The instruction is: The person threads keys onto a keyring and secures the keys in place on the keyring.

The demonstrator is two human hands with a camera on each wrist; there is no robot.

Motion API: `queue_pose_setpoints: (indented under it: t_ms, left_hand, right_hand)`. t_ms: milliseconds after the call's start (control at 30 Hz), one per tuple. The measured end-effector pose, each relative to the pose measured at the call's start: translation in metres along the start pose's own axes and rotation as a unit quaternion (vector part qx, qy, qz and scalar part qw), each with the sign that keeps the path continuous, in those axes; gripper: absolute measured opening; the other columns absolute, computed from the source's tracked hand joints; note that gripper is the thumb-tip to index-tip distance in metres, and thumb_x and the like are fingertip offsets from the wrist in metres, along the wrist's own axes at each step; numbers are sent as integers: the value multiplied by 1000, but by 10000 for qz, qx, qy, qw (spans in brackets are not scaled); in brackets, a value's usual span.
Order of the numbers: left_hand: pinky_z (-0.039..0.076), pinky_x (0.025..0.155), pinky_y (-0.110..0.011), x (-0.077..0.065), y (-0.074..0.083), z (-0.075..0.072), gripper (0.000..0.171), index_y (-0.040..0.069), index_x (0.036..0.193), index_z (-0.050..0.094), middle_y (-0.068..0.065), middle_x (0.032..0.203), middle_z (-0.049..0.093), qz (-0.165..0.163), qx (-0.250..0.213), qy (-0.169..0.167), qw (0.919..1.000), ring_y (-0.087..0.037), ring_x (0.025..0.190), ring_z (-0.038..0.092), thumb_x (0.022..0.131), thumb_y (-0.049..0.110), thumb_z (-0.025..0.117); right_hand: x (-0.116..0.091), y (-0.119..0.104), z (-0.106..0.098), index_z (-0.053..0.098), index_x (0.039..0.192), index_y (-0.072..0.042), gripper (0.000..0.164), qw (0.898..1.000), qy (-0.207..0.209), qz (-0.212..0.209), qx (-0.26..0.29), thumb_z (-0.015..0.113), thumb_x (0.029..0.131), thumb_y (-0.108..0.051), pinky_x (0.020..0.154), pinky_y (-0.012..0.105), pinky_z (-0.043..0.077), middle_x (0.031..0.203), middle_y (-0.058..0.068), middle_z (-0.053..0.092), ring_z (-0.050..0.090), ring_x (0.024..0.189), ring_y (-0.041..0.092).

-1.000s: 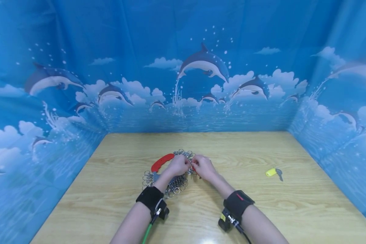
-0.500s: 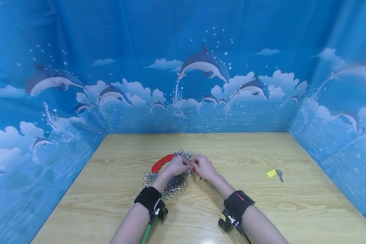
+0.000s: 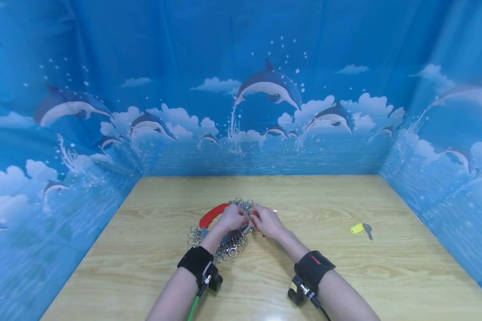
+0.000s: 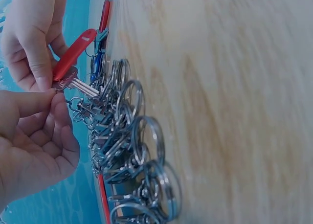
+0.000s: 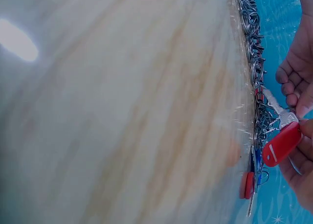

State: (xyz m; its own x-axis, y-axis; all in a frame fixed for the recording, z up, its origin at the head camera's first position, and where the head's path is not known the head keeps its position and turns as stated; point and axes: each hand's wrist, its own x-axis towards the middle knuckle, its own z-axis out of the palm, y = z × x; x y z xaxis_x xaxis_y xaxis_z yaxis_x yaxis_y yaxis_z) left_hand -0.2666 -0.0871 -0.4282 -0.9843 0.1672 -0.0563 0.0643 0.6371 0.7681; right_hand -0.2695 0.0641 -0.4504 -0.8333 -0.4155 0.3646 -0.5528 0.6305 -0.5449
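Observation:
Both hands meet over the heap of metal rings and clips (image 3: pixel 230 243), near the middle of the table. The right hand (image 3: pixel 267 220) holds a red key tag (image 5: pixel 282 145) between thumb and fingers. A silver key (image 5: pixel 287 118) joins the tag, its blade pointing towards the heap. The left hand (image 3: pixel 234 216) pinches the small ring at the key's head with thumb and index finger, its other fingers curled. The fingertips of both hands nearly touch. A curved red plastic piece (image 3: pixel 213 215) lies behind the left hand, partly covered by it.
A yellow-tagged key (image 3: pixel 357 228) lies on the right of the wooden table (image 3: pixel 385 272). Blue dolphin-print curtains (image 3: pixel 209 156) enclose the back and sides. In the right wrist view, red round pieces (image 5: pixel 248 185) sit at the heap's end.
Both hands have shifted slightly left. The key blade that hung downward between them now tilts towards the heap. The yellow-tagged key has stayed in place.

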Motion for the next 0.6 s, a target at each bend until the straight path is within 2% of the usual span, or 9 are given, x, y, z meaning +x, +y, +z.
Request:
queue_pose_setpoints:
  t_ms: [133, 267, 367, 467, 600]
  left_hand:
    - [30, 48, -22, -1, 0, 0, 21, -2, 70, 67, 2, 55, 49, 58, -17, -116, 9999, -10, 48, 36, 87, 10, 61]
    - [35, 51, -23, -1, -3, -1, 17, 1, 76, 69, -2, 62, 55, 258, 151, -434, 9986, -11, 52, 41, 87, 12, 62]
    - [37, 54, -24, -1, -4, -2, 11, 3, 80, 71, -5, 70, 61, 299, 261, -496, 9980, -11, 56, 45, 85, 10, 63]
    - [34, 51, -23, -1, -2, -2, 13, 4, 76, 70, -1, 62, 56, 249, 353, -432, 9981, -10, 51, 41, 85, 10, 63]
    - [26, 45, -23, -1, 0, -1, 28, 7, 55, 57, 5, 48, 38, 175, 359, -267, 9988, -9, 43, 31, 82, 8, 61]
  right_hand:
    - [0, -1, -3, 60, 88, -5, 3, 9993, 114, -177, -299, 61, 87, -7, 61, 26, 46, 76, 0, 59, 54, 63, 10]
    - [1, 0, -5, 60, 85, -6, 3, 9984, 158, -143, -523, 62, 87, -9, 66, 33, 48, 80, 2, 61, 57, 69, 15]
    - [2, 0, -6, 59, 84, -6, 5, 9987, 78, -89, -505, 62, 87, -10, 65, 32, 48, 79, 2, 61, 56, 67, 14]
    - [2, 0, -4, 60, 86, -6, 5, 9989, -19, -34, -472, 62, 87, -10, 64, 30, 47, 79, 2, 61, 56, 67, 13]
    - [3, 0, -2, 62, 88, -5, 3, 9981, -123, -176, -585, 61, 87, -8, 67, 31, 48, 82, 4, 62, 58, 72, 16]
